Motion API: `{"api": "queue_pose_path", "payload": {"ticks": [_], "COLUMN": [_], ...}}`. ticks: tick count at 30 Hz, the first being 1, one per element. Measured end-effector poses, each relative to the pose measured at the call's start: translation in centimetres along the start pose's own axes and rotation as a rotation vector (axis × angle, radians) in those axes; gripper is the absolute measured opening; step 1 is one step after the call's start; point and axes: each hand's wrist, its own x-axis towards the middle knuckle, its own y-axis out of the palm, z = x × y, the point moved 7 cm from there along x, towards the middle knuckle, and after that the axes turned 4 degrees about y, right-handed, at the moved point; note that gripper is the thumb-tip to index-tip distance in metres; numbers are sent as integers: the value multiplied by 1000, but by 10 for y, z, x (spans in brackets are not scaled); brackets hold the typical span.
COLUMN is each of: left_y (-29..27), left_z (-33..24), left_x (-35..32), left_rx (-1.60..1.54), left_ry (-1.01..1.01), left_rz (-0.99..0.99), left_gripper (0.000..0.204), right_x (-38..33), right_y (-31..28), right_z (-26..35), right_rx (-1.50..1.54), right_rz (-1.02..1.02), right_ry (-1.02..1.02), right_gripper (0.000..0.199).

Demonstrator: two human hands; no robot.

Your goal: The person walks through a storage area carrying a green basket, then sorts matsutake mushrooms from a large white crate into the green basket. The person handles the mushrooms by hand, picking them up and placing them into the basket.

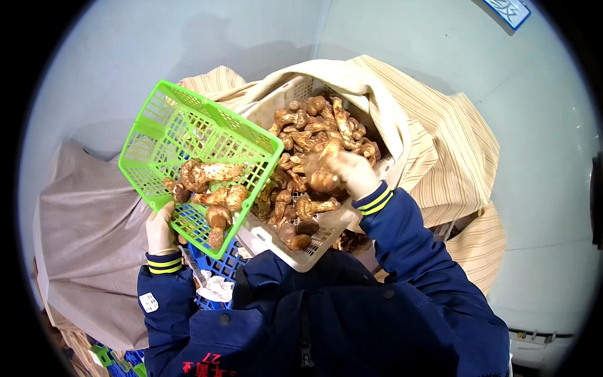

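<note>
My left hand [161, 232], in a pale glove, is closed on the near left rim of a bright green plastic basket [267, 141], which is tilted. Several brown mushrooms [219, 172] with thick stems lie in the lower part of the basket. My gloved right hand [357, 176] is closed around a large mushroom [323, 181], somewhat blurred, above a white plastic crate [267, 237]. Many more brown mushrooms [311, 141] are heaped in that crate. The green basket overlaps the crate's left side and hides part of it.
A cream striped cloth [440, 135] drapes around the crate's back and right. To the left a grey cloth [91, 251] covers something. Below the basket is a blue plastic crate [220, 267] with crumpled white paper [215, 289]. Pale walls [251, 31] stand behind.
</note>
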Motion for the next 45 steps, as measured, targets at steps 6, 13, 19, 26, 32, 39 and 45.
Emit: {"api": "queue_pose_path", "payload": {"ticks": [6,13,19,26,32,39,45], "left_y": [-10,17,34,30,48,49,52], "left_z": [28,25,26,30,28,28,28], "left_x": [15,-3,-13,-4,-10,-16,-16], "left_rx": [-25,6,-268,-292,-464,-512,-509], "left_ry": [28,44,-29,102,35,15,39], "left_rz": [-7,148,155,153,192,159,150], "left_gripper": [28,52,50,49,43,43,43], "right_x": [-36,-24,40,-5,-57,-38,29], "right_y": [48,27,-16,-8,34,-41,-118], "right_z": [-34,-12,-29,-4,-28,7,-12], "right_rx": [-983,-1299,-1587,-1428,-858,-1189,-1353], "right_rz": [199,-4,-249,-201,136,-228,-522], "right_ry": [47,-245,152,60,-332,-234,182], "right_gripper": [33,71,78,78,78,59,71]}}
